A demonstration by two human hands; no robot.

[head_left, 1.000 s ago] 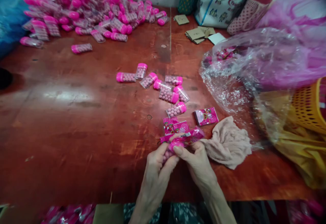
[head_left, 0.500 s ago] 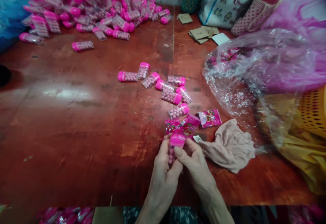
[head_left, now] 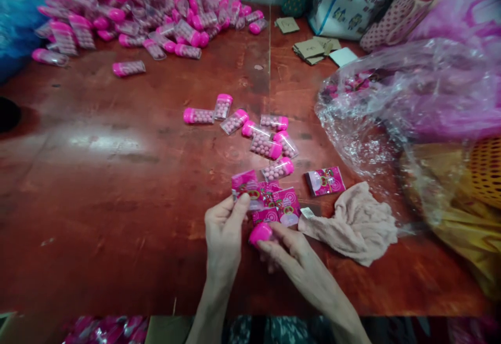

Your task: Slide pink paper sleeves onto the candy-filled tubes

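Between the thumb and fingers of my left hand is a pink printed wrapper sleeve, held up a little left of the other sleeves. My right hand grips a candy bottle by its pink cap; the bottle's body is mostly hidden behind the fingers. Several printed sleeves lie just beyond my hands, and one more sleeve rests apart to the right. Past them, a loose group of clear bottles with pink caps and pink balls inside lies on the table.
A big heap of pink-capped bottles fills the far left. To my right are a crumpled cloth, a clear plastic bag and an orange basket. Cardboard pieces lie at the back of the wooden table.
Both hands were together on the bottle. My left hand has let go of it, moved left and taken a sleeve, while my right hand keeps the bottle, now tilted with its cap towards me.
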